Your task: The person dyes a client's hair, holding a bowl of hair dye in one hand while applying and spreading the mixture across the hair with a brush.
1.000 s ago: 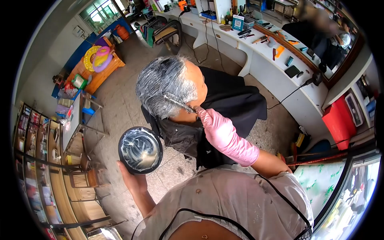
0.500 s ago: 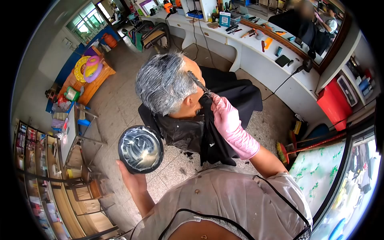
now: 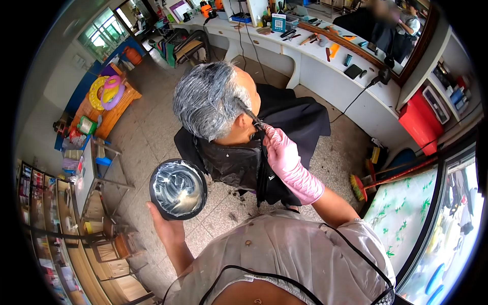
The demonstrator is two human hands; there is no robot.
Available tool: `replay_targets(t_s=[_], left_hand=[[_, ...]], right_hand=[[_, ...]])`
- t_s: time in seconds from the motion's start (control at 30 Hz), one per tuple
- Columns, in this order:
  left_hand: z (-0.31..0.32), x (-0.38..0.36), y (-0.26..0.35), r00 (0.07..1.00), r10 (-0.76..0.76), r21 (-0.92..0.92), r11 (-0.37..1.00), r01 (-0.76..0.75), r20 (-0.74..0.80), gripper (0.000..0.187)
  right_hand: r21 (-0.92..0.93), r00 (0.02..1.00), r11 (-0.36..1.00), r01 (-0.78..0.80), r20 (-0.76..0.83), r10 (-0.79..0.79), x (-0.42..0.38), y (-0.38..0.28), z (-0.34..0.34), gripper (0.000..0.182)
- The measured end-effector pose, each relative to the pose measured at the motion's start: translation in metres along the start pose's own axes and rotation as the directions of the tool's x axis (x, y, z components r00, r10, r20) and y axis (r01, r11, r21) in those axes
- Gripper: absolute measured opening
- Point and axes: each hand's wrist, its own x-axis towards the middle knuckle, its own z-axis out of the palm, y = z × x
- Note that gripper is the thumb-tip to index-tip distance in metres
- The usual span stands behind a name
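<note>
A seated person's head of grey hair (image 3: 203, 99), streaked with white cream, is in front of me. Wearing a pink glove, my right hand (image 3: 283, 155) grips a dark tint brush (image 3: 247, 111). The brush's bristles touch the hair at the temple, just above the ear. Low on the left, my left hand (image 3: 170, 231) holds a black bowl (image 3: 156, 195) from below, its fingers mostly hidden behind it. White cream (image 3: 180, 189) coats the bowl's inside. A black cape (image 3: 300, 114) covers the seated person's shoulders and lap.
A white counter (image 3: 305, 53) with combs, clippers and a phone runs along the right beneath a mirror. A hair dryer (image 3: 381, 76) hangs at its edge with a dangling cord. A broom (image 3: 358, 187) leans at right. Shelves (image 3: 66, 203) and a wooden bench (image 3: 119, 109) stand left.
The brush and my right hand have moved slightly down and left, from the front hairline toward the hair above the ear. The bowl stays nearly still. My view has shifted a little.
</note>
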Motion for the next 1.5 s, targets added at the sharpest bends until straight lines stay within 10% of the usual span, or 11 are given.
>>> replay_targets(t_s=[0.3,0.77,0.87,0.93,1.1,1.17,1.27,1.33,1.5], left_hand=[[0.0,0.0,0.003,0.998,-0.032,-0.004,0.999,0.033,0.054,0.051],[-0.012,0.006,0.002,0.994,-0.048,-0.004,0.999,0.049,0.101,0.051],[-0.008,0.005,0.005,0.99,-0.032,-0.013,0.999,0.034,0.138,0.051],[-0.004,0.003,0.007,0.993,-0.065,0.01,0.998,0.064,0.099,0.051],[0.001,0.009,-0.001,0.994,-0.073,0.054,0.996,0.069,0.078,0.057],[0.0,0.013,-0.004,0.997,-0.051,0.093,0.995,0.044,0.065,0.059],[-0.006,0.017,-0.013,0.994,-0.029,0.177,0.984,0.01,0.103,0.061],[-0.005,0.016,-0.011,0.988,-0.007,0.221,0.975,-0.027,0.154,0.062],[-0.008,0.019,-0.015,0.97,0.143,0.336,0.92,-0.204,0.197,0.063]], right_hand=[[0.251,0.956,0.929,-0.273,-0.036,0.291,0.01,0.018,0.0,0.021],[0.158,0.993,0.98,-0.121,0.01,0.121,0.0,-0.022,0.007,0.022],[0.385,0.961,0.896,-0.222,-0.069,0.268,0.014,-0.017,0.011,0.021],[-0.042,0.983,0.998,0.041,-0.175,-0.048,0.024,-0.018,0.01,0.021],[-0.321,0.995,0.944,0.076,0.079,-0.053,0.011,-0.051,0.018,0.026],[0.234,0.945,0.921,-0.31,0.181,0.272,0.007,-0.061,0.019,0.026],[0.59,0.906,0.696,-0.41,0.354,0.234,-0.003,-0.075,0.015,0.025],[0.187,0.841,0.981,0.057,0.52,-0.148,-0.005,-0.085,0.013,0.021],[0.024,0.769,0.975,0.22,0.611,-0.189,-0.007,-0.097,0.031,0.013]])
